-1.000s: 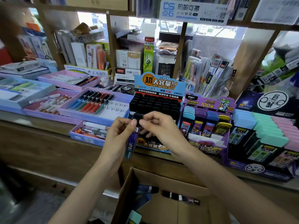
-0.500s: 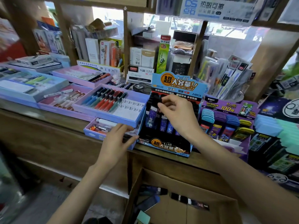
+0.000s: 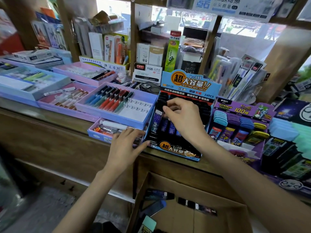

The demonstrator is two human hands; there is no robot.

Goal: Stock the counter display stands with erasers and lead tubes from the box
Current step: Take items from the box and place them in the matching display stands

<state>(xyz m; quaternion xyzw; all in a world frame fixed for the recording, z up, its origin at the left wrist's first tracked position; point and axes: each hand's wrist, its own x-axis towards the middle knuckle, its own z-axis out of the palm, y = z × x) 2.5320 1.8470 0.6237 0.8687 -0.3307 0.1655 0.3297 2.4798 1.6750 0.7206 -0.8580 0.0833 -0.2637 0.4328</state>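
Since the frame of a second ago, the dark, star-printed plastic lead tube (image 3: 155, 122) has been taken from between both hands and stood in the leftmost column of the blue cardboard display stand (image 3: 175, 148), and the left hand (image 3: 125, 147) has been lowered to the counter edge. Nearest, an open brown cardboard box (image 3: 232, 219) is seen below the counter, with loose dark lead tubes (image 3: 159, 195) lying on its floor. Above it, the left hand is held flat with fingers spread over the front of a small lilac tray (image 3: 99, 134), its thumb tip at the stand's lower left corner; nothing is held. Further in, the right hand (image 3: 185, 118) is curled over the stand, and the tube's black cap is pinched between thumb and forefinger, beside other blue tubes. Just right of the blue stand, a purple cardboard stand (image 3: 242, 110) of colour-capped packs is set. Behind the small tray, a larger lilac tray (image 3: 114, 116) of red, blue and green pens is laid on the wooden counter (image 3: 50, 132). Furthest back, wooden shelves (image 3: 133, 47) packed with boxed stationery are seen.
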